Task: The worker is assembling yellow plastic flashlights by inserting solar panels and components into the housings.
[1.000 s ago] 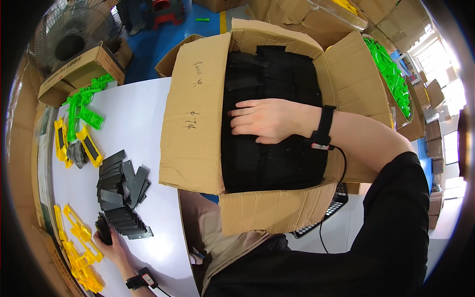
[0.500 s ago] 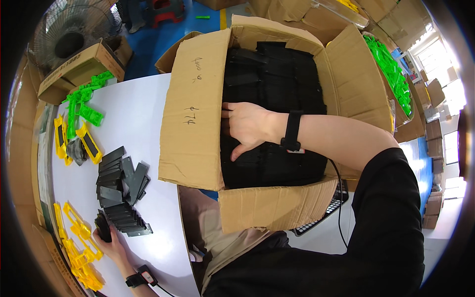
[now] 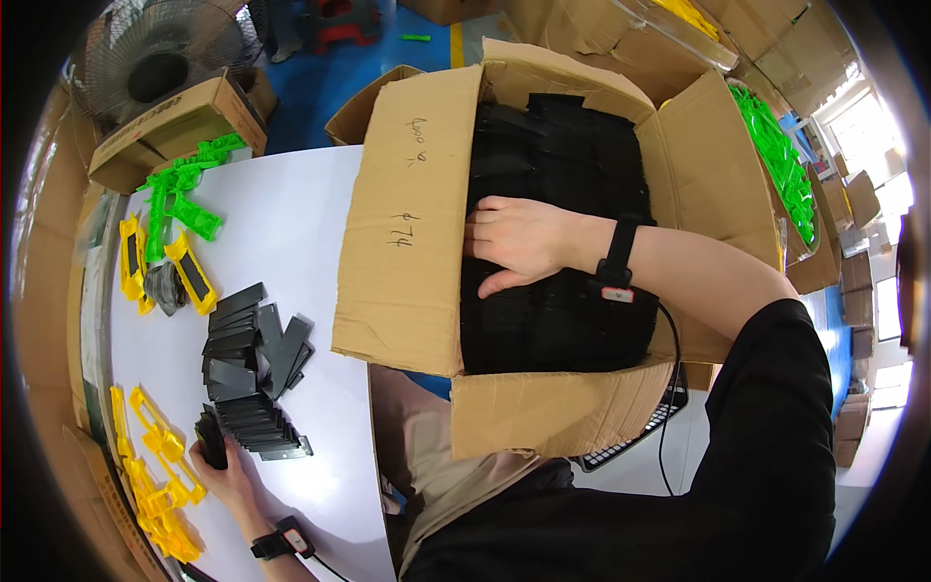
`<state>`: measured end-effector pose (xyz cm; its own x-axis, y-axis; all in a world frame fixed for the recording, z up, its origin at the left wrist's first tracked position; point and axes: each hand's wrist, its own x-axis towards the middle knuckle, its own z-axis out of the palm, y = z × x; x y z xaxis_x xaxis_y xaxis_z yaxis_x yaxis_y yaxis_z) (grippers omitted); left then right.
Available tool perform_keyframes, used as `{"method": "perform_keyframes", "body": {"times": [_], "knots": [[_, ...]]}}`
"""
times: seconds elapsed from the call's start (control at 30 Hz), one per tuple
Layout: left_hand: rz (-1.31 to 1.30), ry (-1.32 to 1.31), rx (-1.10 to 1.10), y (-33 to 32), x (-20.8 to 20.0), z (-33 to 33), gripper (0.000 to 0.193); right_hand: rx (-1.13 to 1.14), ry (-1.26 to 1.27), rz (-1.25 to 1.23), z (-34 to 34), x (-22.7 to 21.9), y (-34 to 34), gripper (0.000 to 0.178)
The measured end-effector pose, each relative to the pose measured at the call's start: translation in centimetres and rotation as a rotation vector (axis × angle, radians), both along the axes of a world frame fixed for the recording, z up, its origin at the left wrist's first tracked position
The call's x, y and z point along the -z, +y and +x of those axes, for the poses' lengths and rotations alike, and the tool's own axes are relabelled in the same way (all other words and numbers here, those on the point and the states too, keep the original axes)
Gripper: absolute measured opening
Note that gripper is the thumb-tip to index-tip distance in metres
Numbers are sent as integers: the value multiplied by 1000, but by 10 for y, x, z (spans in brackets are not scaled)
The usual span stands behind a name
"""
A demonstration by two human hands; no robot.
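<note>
My right hand (image 3: 524, 240) reaches into an open cardboard box (image 3: 407, 223), its thumb apart from its stretched fingers. It lies on the rows of flat black pieces (image 3: 572, 165) packed inside, and the fingertips reach the box's left wall, where they are partly hidden. On the white table at lower left, my left hand (image 3: 228, 475) is closed around a small stack of black plates (image 3: 210, 436). Right beside that stack lies a row of thin dark plates (image 3: 254, 422), with more loose dark plates (image 3: 283, 354) fanned out above it.
Yellow plastic frames (image 3: 160, 485) lie along the table's left side. Farther back are yellow frames with dark inserts (image 3: 192, 276), a grey roll (image 3: 165, 289) and green parts (image 3: 194, 209). A fan (image 3: 160, 68) stands at far left. A box of green parts (image 3: 771, 155) sits at right.
The whole view has shifted slightly, so things appear farther right. My right hand stays at the box's left side, its fingers a little more drawn together. My left hand keeps its stack.
</note>
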<state>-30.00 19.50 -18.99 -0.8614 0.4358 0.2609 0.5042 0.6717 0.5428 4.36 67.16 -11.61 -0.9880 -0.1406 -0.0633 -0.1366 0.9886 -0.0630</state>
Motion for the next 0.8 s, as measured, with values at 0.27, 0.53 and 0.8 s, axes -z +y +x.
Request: {"method": "perform_keyframes", "body": {"times": [0.27, 0.53, 0.8], "knots": [[-4, -8, -10, 2, -1, 2, 47, 64, -105, -236, -19, 9, -23, 67], [4, -20, -30, 6, -5, 5, 47, 12, -196, 5, -21, 13, -23, 83], [26, -5, -34, 8, -3, 7, 46, 12, -314, 32, -27, 9, -17, 88]]}}
